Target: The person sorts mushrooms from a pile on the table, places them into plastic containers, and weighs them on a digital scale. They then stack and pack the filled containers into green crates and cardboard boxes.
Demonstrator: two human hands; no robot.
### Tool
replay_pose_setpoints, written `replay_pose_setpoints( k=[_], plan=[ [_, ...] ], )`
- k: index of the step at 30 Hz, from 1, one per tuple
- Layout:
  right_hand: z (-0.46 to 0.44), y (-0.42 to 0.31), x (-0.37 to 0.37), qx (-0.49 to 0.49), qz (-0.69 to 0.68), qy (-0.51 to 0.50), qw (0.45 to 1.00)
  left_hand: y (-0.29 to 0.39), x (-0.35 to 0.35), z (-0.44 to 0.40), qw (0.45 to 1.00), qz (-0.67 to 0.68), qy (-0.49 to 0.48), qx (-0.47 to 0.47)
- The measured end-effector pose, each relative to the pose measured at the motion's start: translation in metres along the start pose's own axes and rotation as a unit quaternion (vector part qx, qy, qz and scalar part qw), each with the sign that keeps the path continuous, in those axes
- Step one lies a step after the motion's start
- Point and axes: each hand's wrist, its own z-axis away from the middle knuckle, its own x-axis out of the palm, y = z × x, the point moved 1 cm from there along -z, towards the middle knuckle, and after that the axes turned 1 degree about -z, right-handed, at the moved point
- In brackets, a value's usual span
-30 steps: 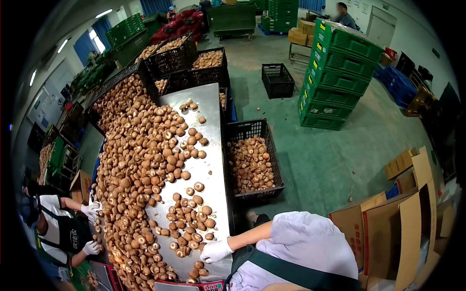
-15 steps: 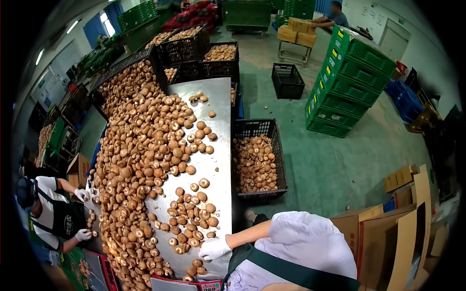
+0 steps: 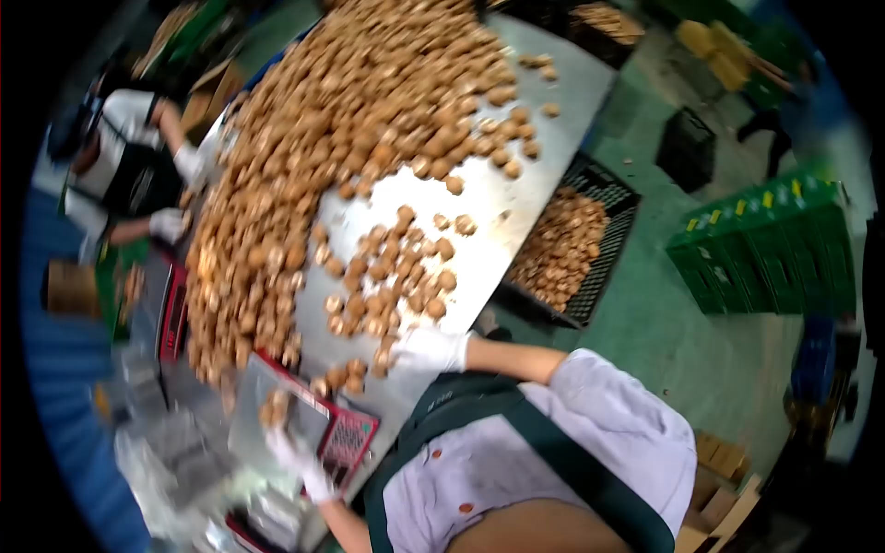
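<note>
Right now the white-gloved right hand (image 3: 429,352) rests by the edge of the metal table (image 3: 479,281) nearest the wearer, a mushroom (image 3: 384,357) right at its fingertips; I can't tell whether they grip it. Loose mushrooms lie just beyond. Over the scale (image 3: 348,441), the left hand (image 3: 293,453) has mushrooms at its fingertips, its finger spread too blurred to judge.

Gloved left hand (image 3: 297,461) at mushrooms (image 3: 276,405) over red-edged scale (image 3: 353,435); gloved right hand (image 3: 431,350) at loose mushrooms (image 3: 376,271) on metal table (image 3: 487,263); larger heap (image 3: 359,101) beyond; black crate (image 3: 607,258) of mushrooms beside table
</note>
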Motion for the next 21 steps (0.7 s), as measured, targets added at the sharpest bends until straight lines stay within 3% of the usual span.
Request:
replay_pose_setpoints(
  k=[2,5,8,12,17,21],
  plan=[
    [0.011,-0.001,-0.019,0.026,0.006,0.016,1.000,0.033,-0.001,-0.015,0.993,-0.038,-0.082,-0.078],
    [0.026,0.009,-0.034,0.101,0.036,-0.027,0.994,0.037,-0.003,-0.022,0.989,0.002,-0.107,-0.098],
    [0.044,0.023,-0.051,0.137,0.021,0.013,0.990,0.078,-0.018,-0.037,0.985,-0.114,-0.073,-0.103],
    [0.060,0.045,-0.079,0.186,0.026,0.074,0.979,0.130,-0.016,-0.044,0.998,0.018,0.005,-0.059],
    [0.059,0.075,-0.114,0.222,0.044,0.237,0.945,0.191,0.037,-0.016,0.979,0.126,-0.140,-0.081],
    [0.043,0.085,-0.135,0.235,0.030,0.241,0.941,0.218,0.072,-0.010,0.977,0.127,-0.143,-0.090]
  ],
)
